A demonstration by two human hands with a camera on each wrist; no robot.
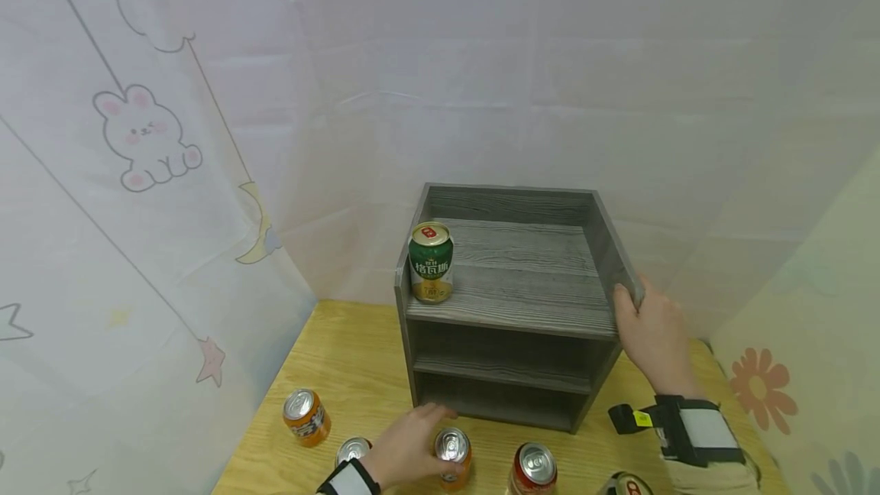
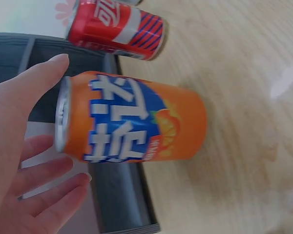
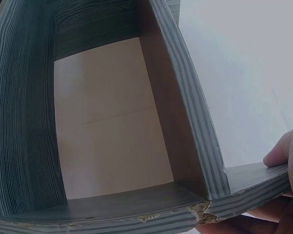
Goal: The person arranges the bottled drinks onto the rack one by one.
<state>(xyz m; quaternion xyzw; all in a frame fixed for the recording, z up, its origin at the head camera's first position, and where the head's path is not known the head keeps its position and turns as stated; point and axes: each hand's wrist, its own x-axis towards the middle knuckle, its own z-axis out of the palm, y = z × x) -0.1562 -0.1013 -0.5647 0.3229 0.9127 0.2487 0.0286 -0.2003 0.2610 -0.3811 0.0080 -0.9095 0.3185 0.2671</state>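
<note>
Beside an orange soda can (image 2: 176,117) with a blue label, my left hand (image 1: 410,445) has its thumb and fingers spread around the top end, not closed on it. The same orange can (image 1: 454,451) stands before a grey wooden shelf (image 1: 495,327) in the head view. My right hand (image 1: 656,331) grips the upper edge of the shelf's right side panel (image 3: 249,183), thumb on one face and fingers on the other. A green and gold can (image 1: 431,262) stands on the shelf's top level at the left.
Another orange can (image 1: 306,417) stands at the left of the wooden table (image 1: 357,342). A silver-topped can (image 1: 354,449) is partly behind my left wrist. A red can (image 1: 532,468) and a green-edged can (image 1: 626,484) stand to the right. White printed sheets (image 1: 440,82) hang around.
</note>
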